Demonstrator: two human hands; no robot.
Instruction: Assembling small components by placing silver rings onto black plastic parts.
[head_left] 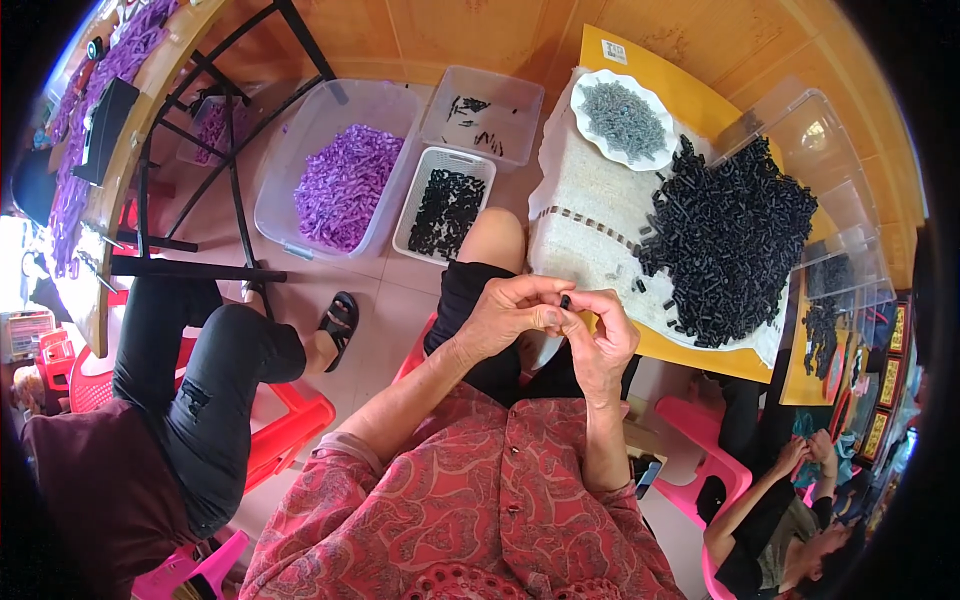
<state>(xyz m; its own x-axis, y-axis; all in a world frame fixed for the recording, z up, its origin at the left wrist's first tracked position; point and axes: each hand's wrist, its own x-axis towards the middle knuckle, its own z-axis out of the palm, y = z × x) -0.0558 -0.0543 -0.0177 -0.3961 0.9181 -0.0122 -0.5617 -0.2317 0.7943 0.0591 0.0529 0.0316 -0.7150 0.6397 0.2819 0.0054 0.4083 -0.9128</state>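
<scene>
My left hand [505, 318] and my right hand [603, 345] meet above my lap, fingertips pinched together. Between them shows the end of a small black plastic piece [565, 301]; the fingers hide the rest of it. Right of my hands, a large heap of similar short black pieces [735, 240] lies on a white cloth [578, 235] over a yellow table board [655, 340]. Behind the heap, a white scalloped plate [581, 118] carries small grey translucent pieces [625, 118].
On the floor ahead stand a clear tub [275, 215] of purple pieces, a white basket [402, 240] of black pieces and a clear bin [530, 100]. Clear boxes [840, 180] edge the heap. Seated people are at left [215, 390] and lower right [770, 520]; a black metal frame [235, 170] stands left.
</scene>
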